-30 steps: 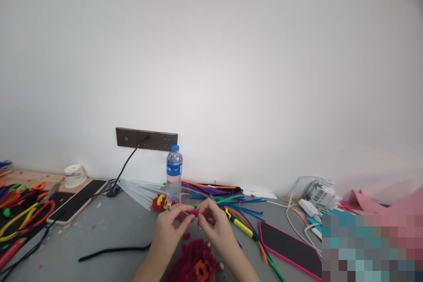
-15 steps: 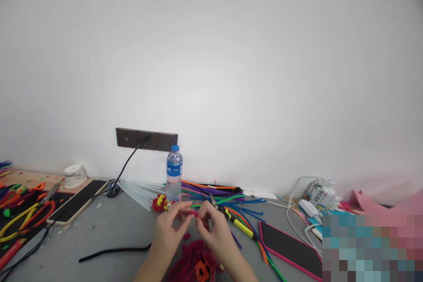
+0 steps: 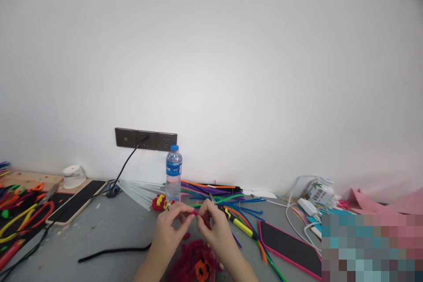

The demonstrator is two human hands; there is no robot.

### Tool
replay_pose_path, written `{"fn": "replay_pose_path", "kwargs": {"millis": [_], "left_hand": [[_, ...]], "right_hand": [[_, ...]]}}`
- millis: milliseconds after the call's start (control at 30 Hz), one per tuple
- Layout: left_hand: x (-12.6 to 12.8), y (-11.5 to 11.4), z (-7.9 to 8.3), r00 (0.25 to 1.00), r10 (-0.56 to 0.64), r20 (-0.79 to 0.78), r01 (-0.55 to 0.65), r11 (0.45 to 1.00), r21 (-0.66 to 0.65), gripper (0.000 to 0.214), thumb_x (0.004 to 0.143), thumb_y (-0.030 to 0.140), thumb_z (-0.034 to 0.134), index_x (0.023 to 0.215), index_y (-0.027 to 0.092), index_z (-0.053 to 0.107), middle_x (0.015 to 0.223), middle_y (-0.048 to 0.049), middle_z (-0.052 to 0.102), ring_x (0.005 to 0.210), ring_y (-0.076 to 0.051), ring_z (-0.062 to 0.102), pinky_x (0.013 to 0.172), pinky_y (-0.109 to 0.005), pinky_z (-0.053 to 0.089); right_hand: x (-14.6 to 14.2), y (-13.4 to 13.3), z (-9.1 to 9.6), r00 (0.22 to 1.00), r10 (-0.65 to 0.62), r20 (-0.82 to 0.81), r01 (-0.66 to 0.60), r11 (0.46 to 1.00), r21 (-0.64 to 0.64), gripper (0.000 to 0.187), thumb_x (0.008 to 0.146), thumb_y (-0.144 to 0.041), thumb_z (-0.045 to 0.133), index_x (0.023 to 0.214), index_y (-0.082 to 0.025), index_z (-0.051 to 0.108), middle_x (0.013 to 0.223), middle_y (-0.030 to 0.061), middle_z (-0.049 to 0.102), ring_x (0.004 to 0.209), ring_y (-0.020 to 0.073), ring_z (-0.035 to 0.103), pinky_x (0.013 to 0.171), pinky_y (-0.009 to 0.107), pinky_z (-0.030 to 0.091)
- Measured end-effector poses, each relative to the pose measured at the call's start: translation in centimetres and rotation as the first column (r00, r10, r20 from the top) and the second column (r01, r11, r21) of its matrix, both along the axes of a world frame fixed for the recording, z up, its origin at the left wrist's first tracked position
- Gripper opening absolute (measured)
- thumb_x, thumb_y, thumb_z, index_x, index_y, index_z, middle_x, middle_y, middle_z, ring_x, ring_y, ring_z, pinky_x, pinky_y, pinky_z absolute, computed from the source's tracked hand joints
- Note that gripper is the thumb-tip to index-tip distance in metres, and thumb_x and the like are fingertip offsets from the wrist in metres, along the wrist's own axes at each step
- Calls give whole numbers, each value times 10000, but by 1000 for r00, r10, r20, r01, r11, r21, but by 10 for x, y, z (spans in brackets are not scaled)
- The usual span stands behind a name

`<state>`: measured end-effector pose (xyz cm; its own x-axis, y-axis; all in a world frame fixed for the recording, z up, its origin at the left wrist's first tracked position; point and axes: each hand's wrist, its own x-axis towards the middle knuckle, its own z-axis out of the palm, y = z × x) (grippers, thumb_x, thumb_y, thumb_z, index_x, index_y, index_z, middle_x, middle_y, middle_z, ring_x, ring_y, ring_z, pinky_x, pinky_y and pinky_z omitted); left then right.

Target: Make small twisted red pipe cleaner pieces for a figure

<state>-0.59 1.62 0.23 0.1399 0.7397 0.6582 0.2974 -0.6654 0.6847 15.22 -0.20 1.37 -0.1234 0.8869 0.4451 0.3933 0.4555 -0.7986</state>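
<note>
My left hand (image 3: 168, 225) and my right hand (image 3: 214, 224) meet at the middle of the table, fingertips closed in a pinch. Between them is a short magenta piece of pipe cleaner (image 3: 194, 213), mostly covered by the fingers. Below my wrists lies a heap of magenta pipe cleaner (image 3: 185, 259), with an orange piece with black spots (image 3: 202, 269) on it. A black pipe cleaner (image 3: 115, 250) stretches out left of my left forearm. Just behind my left hand sits a small red and yellow fuzzy figure (image 3: 159, 202), partly hidden.
A water bottle (image 3: 173, 180) stands by the wall. Bundled coloured pipe cleaners (image 3: 214, 188) and a yellow-black tool (image 3: 241, 224) lie behind my right hand. Phones lie right (image 3: 291, 249) and left (image 3: 77, 202). A black cable (image 3: 127, 163) runs to the wall socket (image 3: 125, 137).
The fingers of my right hand have shifted slightly around the magenta piece. Otherwise the view has only moved a little.
</note>
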Motion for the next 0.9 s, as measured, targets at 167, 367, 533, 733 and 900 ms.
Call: {"fn": "replay_pose_path", "kwargs": {"millis": [167,367,533,733,900], "left_hand": [[-1,-1,4,1000,13,-1,-13,1000,-7,113,825,203,584,796,192,692,744,-25,706,606,-139,645,565,-212,524],[-2,-1,5,1000,-8,22,10,996,-94,126,821,219,571,765,194,681,735,-31,693,633,-158,631,590,-231,507],[-3,0,4,981,-115,153,157,943,-294,151,825,284,596,764,177,683,723,-34,675,667,-171,617,621,-241,496],[-6,-2,19,917,-237,321,377,781,-499,238,740,387,700,707,153,676,650,-13,634,610,-142,555,565,-213,425],[-6,-6,26,888,-310,340,457,685,-568,298,709,432,728,712,140,676,599,12,580,546,-108,479,536,-209,364]], "right_hand": [[1,1,-1,1000,7,-28,-7,1000,-19,147,768,-97,478,712,-218,415,620,-67,386,551,111,378,519,220,290],[-1,2,-1,999,13,-46,-13,1000,-19,122,765,-92,490,739,-209,465,639,-56,414,577,117,396,532,218,305],[4,0,8,997,63,-54,-65,998,-27,104,770,-106,518,725,-199,518,662,-36,478,591,122,423,546,220,322],[22,-4,23,978,188,-89,-200,967,-159,120,792,-220,637,688,-182,592,670,-23,517,628,134,467,582,238,343],[31,-6,27,944,271,-189,-317,904,-287,172,781,-318,680,701,-184,607,635,-36,500,586,122,448,556,231,338]]}}
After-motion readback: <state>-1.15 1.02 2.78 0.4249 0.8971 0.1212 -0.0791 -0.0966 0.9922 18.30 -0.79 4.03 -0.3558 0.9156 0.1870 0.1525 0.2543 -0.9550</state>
